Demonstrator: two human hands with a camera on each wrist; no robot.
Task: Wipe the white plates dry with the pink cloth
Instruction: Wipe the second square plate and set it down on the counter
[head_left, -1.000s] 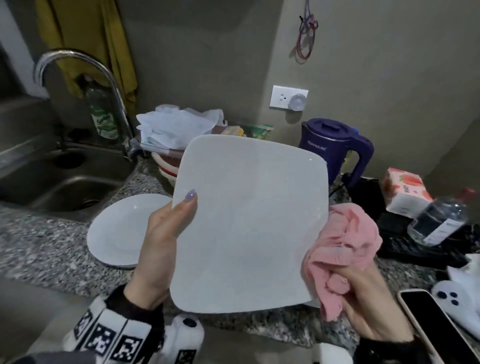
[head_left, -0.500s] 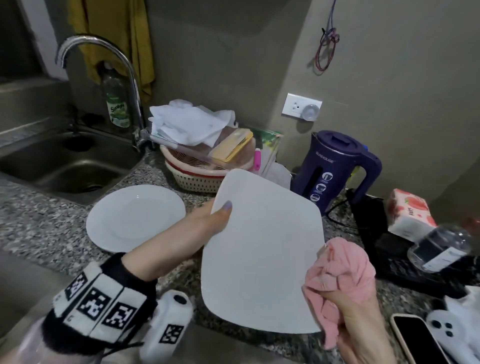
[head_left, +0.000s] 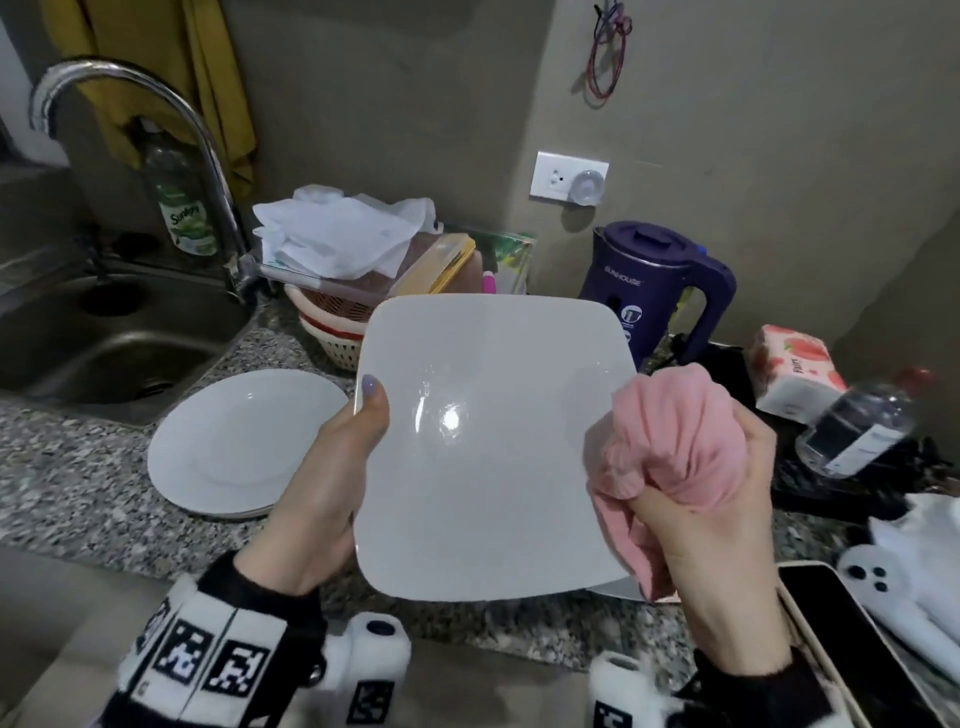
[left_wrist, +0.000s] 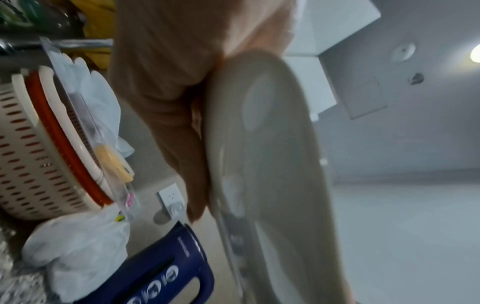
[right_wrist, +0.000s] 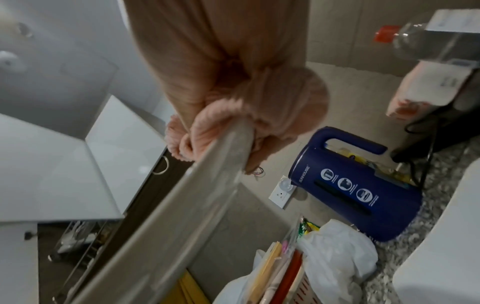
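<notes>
I hold a square white plate (head_left: 488, 447) tilted above the counter edge. My left hand (head_left: 332, 483) grips its left rim, thumb on the face, fingers behind. My right hand (head_left: 717, 499) clutches the bunched pink cloth (head_left: 670, 441) against the plate's right edge. The left wrist view shows my fingers on the square plate's underside (left_wrist: 272, 164). Seen from the right wrist, the pink cloth (right_wrist: 233, 115) wraps over the plate's rim (right_wrist: 182, 201). A round white plate (head_left: 234, 441) lies on the counter to the left. Another white plate (head_left: 615, 590) peeks out beneath the square one.
The sink (head_left: 104, 343) and tap (head_left: 130, 104) lie at the left. A basket (head_left: 332, 332) with white bags stands behind the plate. A purple kettle (head_left: 654, 291), a tissue pack (head_left: 795, 369), a clear bottle (head_left: 857, 426) and a phone (head_left: 857, 644) crowd the right.
The square plate swung from steeply tilted away to facing me and shifted right. The pink cloth rose from the lower right corner to the middle of the right edge.
</notes>
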